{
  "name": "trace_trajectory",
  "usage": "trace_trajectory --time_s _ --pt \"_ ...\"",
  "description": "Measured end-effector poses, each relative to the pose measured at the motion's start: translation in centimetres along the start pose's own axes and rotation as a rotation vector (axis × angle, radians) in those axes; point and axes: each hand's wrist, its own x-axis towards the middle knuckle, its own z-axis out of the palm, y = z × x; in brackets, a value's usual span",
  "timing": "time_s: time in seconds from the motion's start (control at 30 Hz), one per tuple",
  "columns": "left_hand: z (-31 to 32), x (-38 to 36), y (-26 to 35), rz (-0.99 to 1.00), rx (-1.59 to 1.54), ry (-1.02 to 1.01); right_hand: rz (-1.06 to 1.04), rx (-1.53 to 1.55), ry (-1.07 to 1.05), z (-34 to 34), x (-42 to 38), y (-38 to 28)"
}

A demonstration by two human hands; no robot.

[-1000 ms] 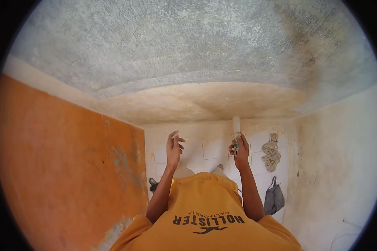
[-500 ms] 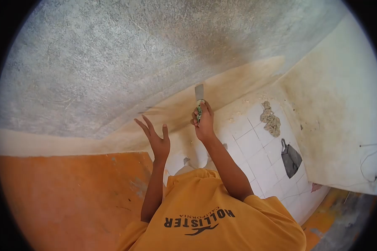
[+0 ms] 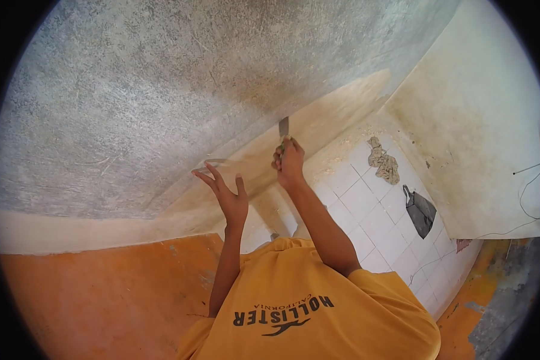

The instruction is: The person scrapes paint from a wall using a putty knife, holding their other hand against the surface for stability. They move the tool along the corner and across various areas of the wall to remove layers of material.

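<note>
My right hand [image 3: 290, 161] is wrapped round the handle of a putty knife [image 3: 284, 126]. The blade points up and away from me, its tip at the line where the rough grey part of the wall [image 3: 162, 102] meets the smoother beige strip [image 3: 324, 114]. Most of the handle is hidden by my fingers. My left hand [image 3: 229, 198] is raised lower and to the left, fingers spread with nothing in them. Its fingertips are close to the beige strip, and a shadow falls on the wall beside them.
White floor tiles [image 3: 366, 210] lie below on the right, with a crumpled cloth [image 3: 383, 161] and a dark grey dustpan-shaped object [image 3: 420, 211] on them. A stained pale wall [image 3: 462, 138] rises on the right. An orange surface [image 3: 114, 294] is at lower left, and thin wires [image 3: 525, 195] hang at far right.
The putty knife has turned in my right hand, its blade now seen narrower and its handle more covered. My left hand stays spread. The view has shifted slightly.
</note>
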Motion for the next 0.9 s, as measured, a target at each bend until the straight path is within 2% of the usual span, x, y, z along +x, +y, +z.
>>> trace_trajectory --time_s 0.53,0.63,0.9 --pt "1.0 0.5 -1.1 -0.012 0.041 -0.080 0.068 0.106 0.006 0.9 -1.1 -0.8" --pt "1.1 0.6 -1.1 -0.013 0.019 -0.085 0.089 0.017 -0.020 1.4 -2.7 -0.7" --pt "1.2 0.9 -1.4 -0.012 0.043 -0.094 0.087 0.023 -0.047 0.8 -1.3 -1.1"
